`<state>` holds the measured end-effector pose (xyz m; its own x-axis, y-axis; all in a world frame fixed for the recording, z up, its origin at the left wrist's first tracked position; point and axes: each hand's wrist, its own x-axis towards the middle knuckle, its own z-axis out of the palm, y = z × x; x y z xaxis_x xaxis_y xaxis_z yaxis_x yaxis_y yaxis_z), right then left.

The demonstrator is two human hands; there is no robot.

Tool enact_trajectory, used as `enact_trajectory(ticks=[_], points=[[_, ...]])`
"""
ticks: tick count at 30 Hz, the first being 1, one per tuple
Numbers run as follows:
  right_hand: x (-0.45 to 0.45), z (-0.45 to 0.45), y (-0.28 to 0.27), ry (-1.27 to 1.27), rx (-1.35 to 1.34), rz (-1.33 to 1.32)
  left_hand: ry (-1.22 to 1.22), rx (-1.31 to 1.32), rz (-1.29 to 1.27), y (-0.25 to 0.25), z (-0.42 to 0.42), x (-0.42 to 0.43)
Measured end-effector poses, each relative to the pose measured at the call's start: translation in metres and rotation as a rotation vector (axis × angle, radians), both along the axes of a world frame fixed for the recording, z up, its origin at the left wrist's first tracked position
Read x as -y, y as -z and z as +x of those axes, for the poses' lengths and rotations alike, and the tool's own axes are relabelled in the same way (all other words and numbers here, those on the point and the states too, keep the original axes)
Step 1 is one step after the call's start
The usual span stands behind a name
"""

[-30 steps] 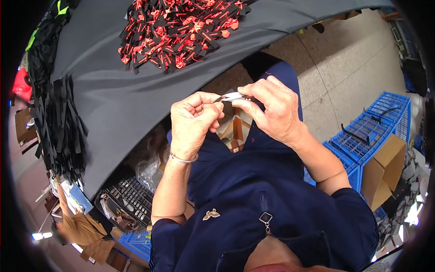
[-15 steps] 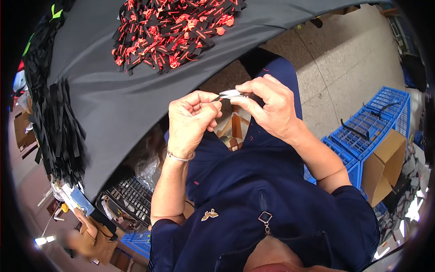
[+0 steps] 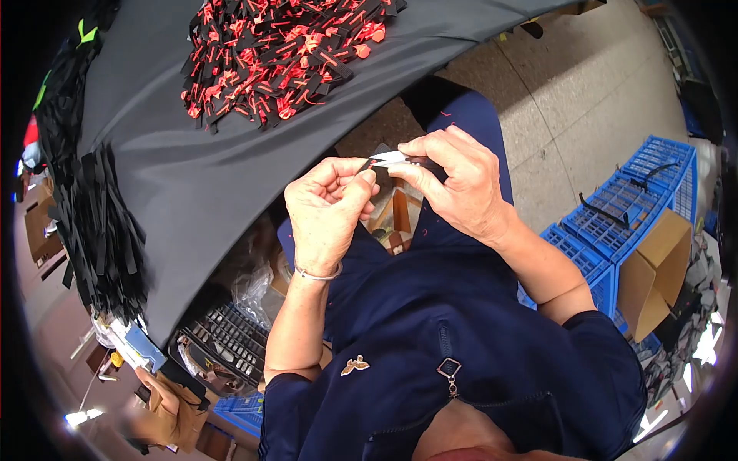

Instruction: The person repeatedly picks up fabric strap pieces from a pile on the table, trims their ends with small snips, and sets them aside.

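Observation:
Between the thumb and fingers of my left hand (image 3: 327,203) is a small black strap piece (image 3: 367,164) with a bit of red on it; the fingers hide most of it. My right hand (image 3: 461,177) is closed around a pair of thread snips (image 3: 390,158). Their pale blades point left and meet the strap piece at my left fingertips. Both hands are above my lap. Beyond them, a pile of black strap pieces with red threads (image 3: 269,69) lies on a dark cloth-covered table (image 3: 207,184).
Long black straps (image 3: 104,230) hang over the table's left side. Blue plastic crates (image 3: 615,215) and an open cardboard box (image 3: 653,269) stand at right. A black crate (image 3: 223,338) is below the table edge. Another person (image 3: 169,407) is at lower left.
The view has shifted slightly, so the pile appears a little further left. Both hands keep nearly the same pose, with the snips still at the strap piece.

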<state>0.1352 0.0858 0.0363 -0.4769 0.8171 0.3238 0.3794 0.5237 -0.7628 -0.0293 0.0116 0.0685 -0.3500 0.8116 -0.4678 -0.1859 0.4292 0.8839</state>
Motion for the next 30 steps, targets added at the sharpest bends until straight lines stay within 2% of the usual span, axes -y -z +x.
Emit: enact_trajectory(ticks=[4,11,13,16,19,20,23,25,27,28,30], points=[[-0.001,0.003,0.0,-0.005,0.02,-0.02,0.022,-0.073,0.013,0.001,0.0,0.001],[-0.002,0.005,-0.002,-0.002,0.139,0.139,0.149,-0.215,0.001,0.002,-0.006,-0.001],[-0.003,0.006,-0.001,-0.013,0.154,0.155,0.162,-0.144,-0.014,0.004,-0.009,-0.003],[-0.006,0.009,0.007,-0.07,0.063,-0.109,0.124,-0.038,-0.036,0.006,-0.008,-0.004],[-0.007,0.008,0.003,0.047,-0.238,-0.726,0.083,-0.001,-0.043,0.007,-0.005,-0.004],[-0.007,0.006,0.012,0.097,-0.374,-0.775,0.073,-0.001,-0.042,0.007,-0.003,-0.002],[-0.003,0.001,0.014,0.102,-0.501,-0.893,0.061,-0.133,0.061,0.014,0.007,0.002],[0.001,0.001,0.011,0.027,-0.436,-0.995,0.18,-0.771,0.288,0.014,0.015,0.002],[0.004,-0.006,0.002,-0.021,-0.479,-1.119,0.223,-1.004,0.508,0.023,0.021,0.004],[0.003,-0.009,0.002,-0.052,-0.483,-1.124,0.192,-1.011,0.543,0.029,0.024,0.006],[0.001,-0.008,0.007,-0.082,-0.495,-1.032,0.148,-0.828,0.405,0.025,0.031,0.011]])
